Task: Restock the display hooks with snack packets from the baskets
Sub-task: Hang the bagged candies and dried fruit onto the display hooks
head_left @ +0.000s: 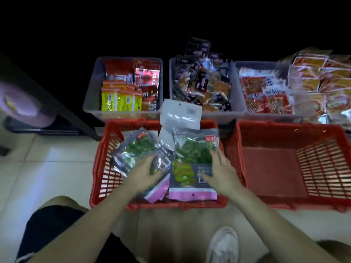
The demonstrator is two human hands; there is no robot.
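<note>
Pick-up step: in the left red basket (pixel 98 164), right hand (pixel 218 173) lies flat, fingers spread, on the near-right green snack packet (pixel 191 154); left hand (pixel 146 173) rests on a second packet (pixel 136 149), grip unclear through blur; next, probably pinch one packet's top edge and lift it toward the hooks, out of view.

Dim light leaves the upper frame black, a bluish sheen on the pale tiled floor (pixel 47 168), glare on the shiny clear packet of green snacks (pixel 136 147). Blur smears the stacked orange snack packets (pixel 313 73) at right.
</note>
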